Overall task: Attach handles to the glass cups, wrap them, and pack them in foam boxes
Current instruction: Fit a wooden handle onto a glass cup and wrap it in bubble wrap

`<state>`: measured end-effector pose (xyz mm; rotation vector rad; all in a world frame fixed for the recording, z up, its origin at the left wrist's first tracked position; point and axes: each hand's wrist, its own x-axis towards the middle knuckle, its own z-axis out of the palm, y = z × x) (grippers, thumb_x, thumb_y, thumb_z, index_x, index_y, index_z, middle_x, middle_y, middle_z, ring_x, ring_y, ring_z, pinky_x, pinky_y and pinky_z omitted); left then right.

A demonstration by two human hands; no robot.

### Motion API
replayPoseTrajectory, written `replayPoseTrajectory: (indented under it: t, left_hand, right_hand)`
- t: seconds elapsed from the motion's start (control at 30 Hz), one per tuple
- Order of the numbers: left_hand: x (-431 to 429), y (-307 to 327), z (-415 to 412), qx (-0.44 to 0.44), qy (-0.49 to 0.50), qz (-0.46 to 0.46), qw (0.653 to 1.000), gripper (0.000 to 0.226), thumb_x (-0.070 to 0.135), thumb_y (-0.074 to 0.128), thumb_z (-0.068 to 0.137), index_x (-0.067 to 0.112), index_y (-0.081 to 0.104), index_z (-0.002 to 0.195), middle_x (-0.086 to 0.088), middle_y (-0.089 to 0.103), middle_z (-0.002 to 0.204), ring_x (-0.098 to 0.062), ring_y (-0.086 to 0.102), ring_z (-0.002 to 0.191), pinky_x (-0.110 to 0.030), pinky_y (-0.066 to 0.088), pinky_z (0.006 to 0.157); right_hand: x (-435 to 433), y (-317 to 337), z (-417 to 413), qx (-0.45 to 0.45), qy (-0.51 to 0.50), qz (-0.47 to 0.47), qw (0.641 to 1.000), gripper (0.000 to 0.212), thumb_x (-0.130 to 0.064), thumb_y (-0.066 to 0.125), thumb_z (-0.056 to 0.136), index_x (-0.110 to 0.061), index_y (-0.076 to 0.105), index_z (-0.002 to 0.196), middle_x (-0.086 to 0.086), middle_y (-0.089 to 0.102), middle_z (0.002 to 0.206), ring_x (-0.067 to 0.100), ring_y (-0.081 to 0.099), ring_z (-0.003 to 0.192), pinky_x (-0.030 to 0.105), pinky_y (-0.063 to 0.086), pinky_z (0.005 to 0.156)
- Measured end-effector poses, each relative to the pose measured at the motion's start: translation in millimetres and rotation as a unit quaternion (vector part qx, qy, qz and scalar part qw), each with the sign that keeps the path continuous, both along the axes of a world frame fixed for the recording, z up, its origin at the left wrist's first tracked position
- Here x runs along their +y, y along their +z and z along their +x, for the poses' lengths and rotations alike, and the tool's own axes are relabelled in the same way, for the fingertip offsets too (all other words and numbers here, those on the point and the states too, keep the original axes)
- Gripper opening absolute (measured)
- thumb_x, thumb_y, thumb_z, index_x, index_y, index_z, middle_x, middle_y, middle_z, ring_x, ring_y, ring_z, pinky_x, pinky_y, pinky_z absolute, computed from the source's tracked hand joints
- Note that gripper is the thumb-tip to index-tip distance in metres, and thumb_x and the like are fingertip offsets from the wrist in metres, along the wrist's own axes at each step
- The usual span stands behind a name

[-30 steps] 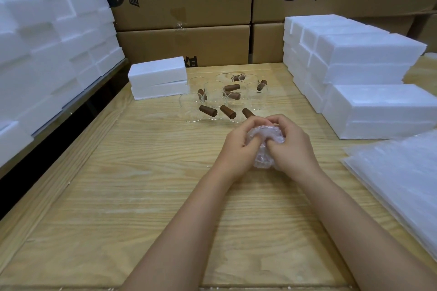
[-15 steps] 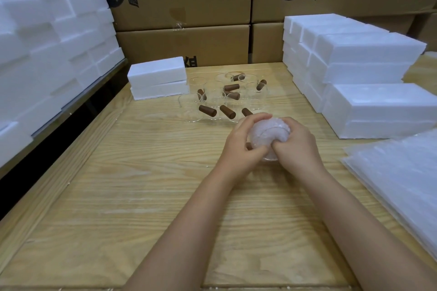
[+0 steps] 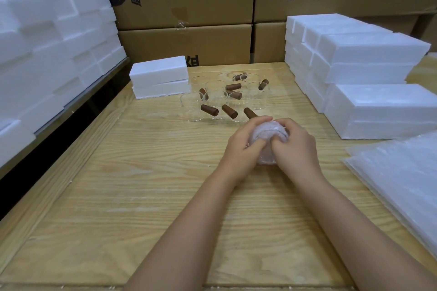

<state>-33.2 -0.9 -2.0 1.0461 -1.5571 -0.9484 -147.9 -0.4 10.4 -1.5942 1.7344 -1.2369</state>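
Wrapped cup (image 3: pixel 268 136) gripped mid-table between left hand (image 3: pixel 243 149) and right hand (image 3: pixel 295 146), near the unwrapped glass cups (image 3: pixel 224 99); advisable: tuck loose wrap ends tight, pressure even, foam box (image 3: pixel 160 77) next.

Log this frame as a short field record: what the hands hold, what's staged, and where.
left hand: gripping wrapped cup
right hand: gripping same bundle
unwrapped glass cups: clustered mid-table, brown handles attached
foam boxes: stacked right; two more left of cups
bubble wrap sheets: right edge
table: wood
packing: not yet done
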Motion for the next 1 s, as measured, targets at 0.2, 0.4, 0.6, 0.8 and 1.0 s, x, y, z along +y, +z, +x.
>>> replayPoseTrajectory:
  t: [0.2,0.4,0.6,0.8,1.0]
  left_hand:
    - [-3.2,-4.3,-2.7,-0.042,0.049,-0.039,0.997,0.039,0.014,0.043,0.082,0.033,0.06,0.111,0.002,0.064,0.113,-0.008,0.059,0.104,-0.018,0.045,0.09]
    - [-7.0,-1.7,5.8,-0.003,0.069,-0.01,0.998,0.039,0.005,0.048,0.081,0.027,0.064,0.109,0.016,0.066,0.099,0.01,0.059,0.09,-0.005,0.043,0.076]
    - [-2.5,-0.6,19.4,-0.073,-0.081,-0.039,0.993,0.093,0.046,0.076,0.064,0.05,0.026,0.142,0.01,0.029,0.153,-0.011,0.031,0.14,-0.039,0.035,0.111]
    - [-3.6,-7.0,13.2,-0.16,-0.016,-0.161,0.974,0.082,0.014,0.078,0.073,0.031,0.039,0.143,0.011,0.051,0.138,-0.003,0.047,0.126,-0.022,0.038,0.105]
    - [-5.6,-4.4,15.7,-0.061,0.065,-0.067,0.994,0.075,0.044,0.08,0.06,0.036,0.048,0.127,0.015,0.06,0.118,0.004,0.057,0.106,-0.013,0.047,0.084]
  right_hand:
    - [0.5,-1.1,-0.2,0.001,0.029,-0.002,1.0,0.036,-0.016,0.055,0.081,-0.026,0.061,0.115,-0.004,0.067,0.101,0.018,0.06,0.095,0.025,0.042,0.07]
    - [5.1,-1.1,5.9,0.052,0.101,-0.047,0.992,0.057,-0.008,0.053,0.081,-0.024,0.044,0.134,-0.004,0.054,0.129,0.015,0.052,0.114,0.031,0.043,0.095]
    - [-2.4,6.9,-15.7,-0.021,0.05,-0.051,0.997,0.043,0.001,0.053,0.073,-0.033,0.055,0.1,-0.013,0.06,0.088,0.005,0.056,0.078,0.008,0.041,0.06]
    - [-3.0,8.3,-24.1,-0.132,0.112,-0.021,0.985,0.03,-0.021,0.05,0.063,-0.02,0.065,0.089,-0.005,0.062,0.072,0.01,0.056,0.058,0.021,0.039,0.046]
    - [-2.8,14.5,-38.5,-0.325,0.166,-0.046,0.93,0.028,-0.021,0.06,0.075,-0.011,0.065,0.101,0.003,0.066,0.094,0.022,0.064,0.073,0.031,0.054,0.057]
